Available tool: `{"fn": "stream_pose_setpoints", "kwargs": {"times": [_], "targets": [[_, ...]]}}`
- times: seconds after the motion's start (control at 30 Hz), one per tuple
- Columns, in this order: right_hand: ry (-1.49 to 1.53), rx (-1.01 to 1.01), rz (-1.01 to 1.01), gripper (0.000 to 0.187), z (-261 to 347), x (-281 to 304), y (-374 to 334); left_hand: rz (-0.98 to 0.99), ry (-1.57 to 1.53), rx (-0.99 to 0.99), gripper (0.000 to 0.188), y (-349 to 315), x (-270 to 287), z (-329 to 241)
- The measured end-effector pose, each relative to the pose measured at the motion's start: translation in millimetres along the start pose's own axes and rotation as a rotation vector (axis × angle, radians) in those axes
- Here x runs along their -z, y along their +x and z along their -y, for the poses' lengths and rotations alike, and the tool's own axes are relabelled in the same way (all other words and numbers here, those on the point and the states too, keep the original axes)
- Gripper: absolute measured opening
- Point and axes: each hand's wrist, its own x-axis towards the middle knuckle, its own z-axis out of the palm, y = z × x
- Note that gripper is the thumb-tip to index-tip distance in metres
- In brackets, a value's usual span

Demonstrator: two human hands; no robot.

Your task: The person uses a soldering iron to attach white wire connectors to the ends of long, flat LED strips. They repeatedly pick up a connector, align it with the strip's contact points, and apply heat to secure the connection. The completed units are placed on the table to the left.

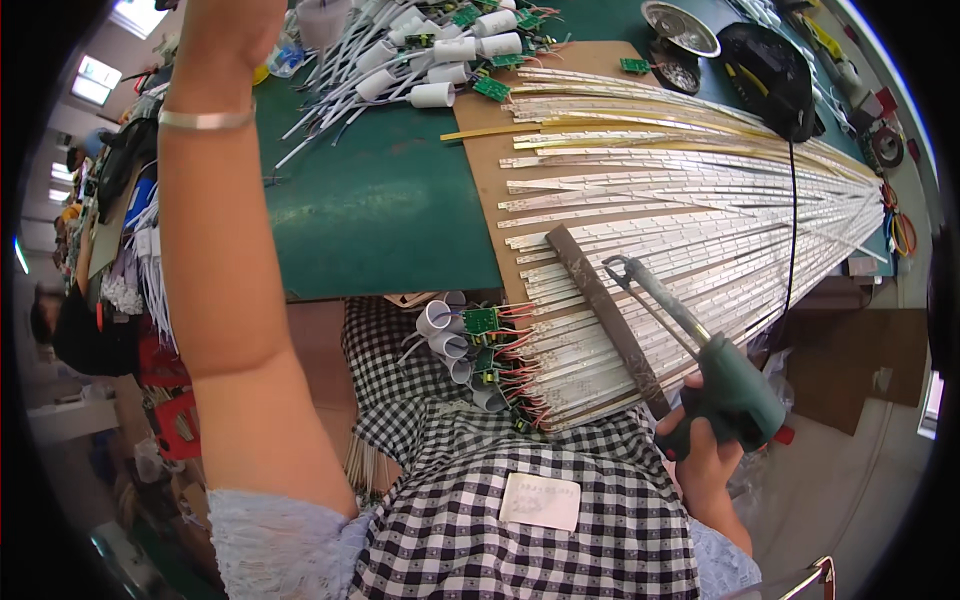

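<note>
In my right hand (708, 450) is a dark green soldering gun (738, 395), my fingers wrapped round its handle. Its tip points up and left, over a fan of thin white LED strips (680, 240) on a brown board (490, 200). A dark flat bar (605, 315) lies across the strips, beside the tip. My left hand (228, 35) reaches to the upper edge, left of a heap of white caps with wires (430, 95); its fingers are out of the picture. At the strips' near left ends, green circuit boards (482, 320) with red wires and white caps (434, 318) hang over my checked apron.
A green table top (370, 220) lies under the board. Far right are a metal dish (682, 28) and a black bag-like thing (765, 75). A black cable (792, 220) runs down across the strips. Another person (90, 330) is at the far left.
</note>
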Motion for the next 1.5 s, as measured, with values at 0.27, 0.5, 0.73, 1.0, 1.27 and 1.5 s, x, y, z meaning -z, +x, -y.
{"fn": "stream_pose_setpoints", "kwargs": {"times": [0.27, 0.5, 0.73, 1.0, 1.27, 1.5], "targets": [[-0.073, -0.013, 0.161, 0.056, -6, 19, -2, 0.630, 0.671, -0.039, 0.016, -200, -104, 5], [-0.195, -0.119, 0.281, 0.045, 7, 14, 3, 0.405, 0.676, -0.011, 0.021, -233, -112, 3], [-0.291, -0.049, 0.302, 0.030, 10, 2, 9, 0.355, 0.638, 0.011, 0.020, -232, -116, 4], [-0.534, -0.080, 0.408, 0.034, 18, -2, 11, 0.357, 0.635, 0.036, 0.021, -233, -116, 6], [-0.609, -0.086, 0.396, 0.036, 18, -6, 10, 0.300, 0.622, 0.031, 0.022, -238, -116, 10], [-0.652, 0.033, 0.435, 0.032, 15, -7, 14, 0.343, 0.594, 0.025, 0.024, -237, -114, 11]]}}
